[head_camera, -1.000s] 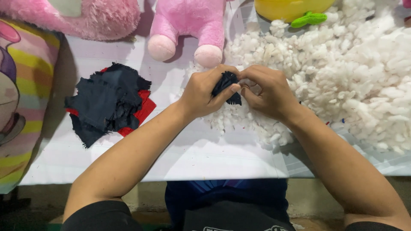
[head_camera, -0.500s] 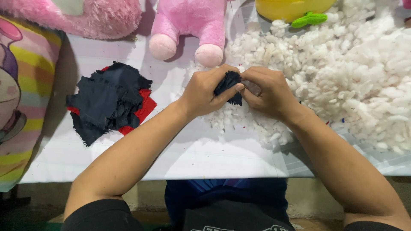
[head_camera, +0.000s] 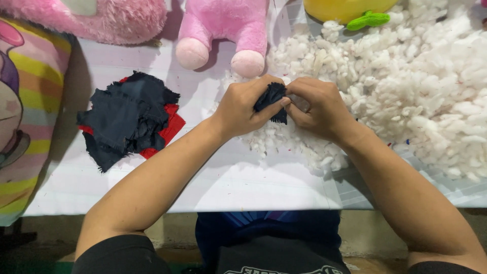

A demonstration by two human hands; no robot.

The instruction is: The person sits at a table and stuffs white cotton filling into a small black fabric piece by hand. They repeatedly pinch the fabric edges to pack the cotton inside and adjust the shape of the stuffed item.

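White stuffing pile (head_camera: 406,86) far right; pink plush toy (head_camera: 223,30) far centre; dark/red fabric scraps (head_camera: 129,119) left. Dark cloth piece (head_camera: 271,99) sat centre over stuffing, long axis approx near-far. Left hand (head_camera: 246,106) & right hand (head_camera: 319,106) fingers pinched on it. No visible change vs 1 s ago.

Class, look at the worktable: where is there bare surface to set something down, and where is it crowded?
Bare white table runs along the near edge, between the dark fabric scraps and the white stuffing pile. Another patch lies between the scraps and the pink plush toy. The right half is crowded with stuffing.
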